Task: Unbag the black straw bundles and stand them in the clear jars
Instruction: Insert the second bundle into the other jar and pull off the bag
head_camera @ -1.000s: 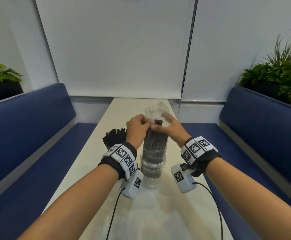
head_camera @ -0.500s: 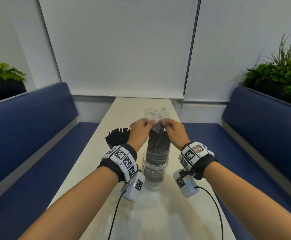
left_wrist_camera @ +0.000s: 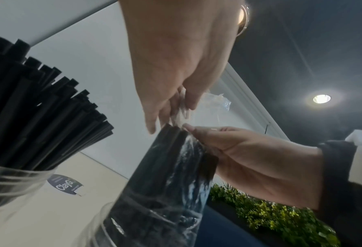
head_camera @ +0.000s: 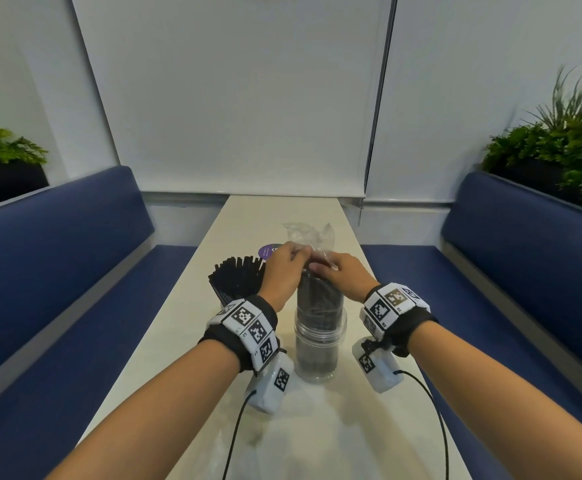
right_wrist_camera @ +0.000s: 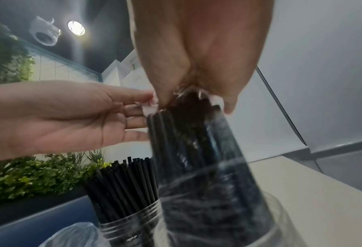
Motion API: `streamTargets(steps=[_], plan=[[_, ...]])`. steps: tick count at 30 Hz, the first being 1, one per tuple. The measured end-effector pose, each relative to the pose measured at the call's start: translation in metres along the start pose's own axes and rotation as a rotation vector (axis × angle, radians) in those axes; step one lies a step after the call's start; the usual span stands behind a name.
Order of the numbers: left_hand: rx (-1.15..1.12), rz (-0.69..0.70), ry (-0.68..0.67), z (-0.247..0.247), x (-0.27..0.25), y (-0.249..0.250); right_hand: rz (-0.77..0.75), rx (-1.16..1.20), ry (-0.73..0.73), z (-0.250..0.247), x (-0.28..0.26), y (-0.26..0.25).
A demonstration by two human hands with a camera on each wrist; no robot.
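A clear jar stands mid-table with a bagged bundle of black straws upright inside it. The bag's crumpled clear top sticks up above both hands. My left hand pinches the plastic just above the straw tips, as the left wrist view shows at the left hand. My right hand pinches the bag's neck from the other side, and the right wrist view shows the right hand on the bundle. A second jar to the left holds loose black straws.
A round purple sticker lies on the pale table behind the jars. An empty clear bag lies near the second jar. Blue benches flank the narrow table. Thin black cables trail from both wrists.
Both hands have drawn closer together on the bag's neck and sunk slightly with it. The plastic top above them looks smaller and more bunched.
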State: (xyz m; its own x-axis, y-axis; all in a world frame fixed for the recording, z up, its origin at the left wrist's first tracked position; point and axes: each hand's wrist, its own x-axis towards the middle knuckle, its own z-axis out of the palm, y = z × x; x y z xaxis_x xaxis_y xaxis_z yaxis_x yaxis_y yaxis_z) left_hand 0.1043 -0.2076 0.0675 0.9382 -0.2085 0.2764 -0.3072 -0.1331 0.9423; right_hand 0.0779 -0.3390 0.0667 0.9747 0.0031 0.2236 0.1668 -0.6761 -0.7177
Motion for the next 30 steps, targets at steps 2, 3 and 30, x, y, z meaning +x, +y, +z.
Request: streamTargets(steps=[2,3,30], plan=[[0.002,0.017,-0.009,0.001,-0.001,0.003,0.029,-0.024,0.151,-0.002,0.002,-0.001],[-0.010,0.023,-0.005,0.002,0.000,0.005,0.029,-0.026,0.204,-0.002,0.002,-0.002],[0.085,0.053,-0.089,-0.010,-0.009,0.019,0.093,0.173,0.127,-0.020,-0.006,-0.003]])
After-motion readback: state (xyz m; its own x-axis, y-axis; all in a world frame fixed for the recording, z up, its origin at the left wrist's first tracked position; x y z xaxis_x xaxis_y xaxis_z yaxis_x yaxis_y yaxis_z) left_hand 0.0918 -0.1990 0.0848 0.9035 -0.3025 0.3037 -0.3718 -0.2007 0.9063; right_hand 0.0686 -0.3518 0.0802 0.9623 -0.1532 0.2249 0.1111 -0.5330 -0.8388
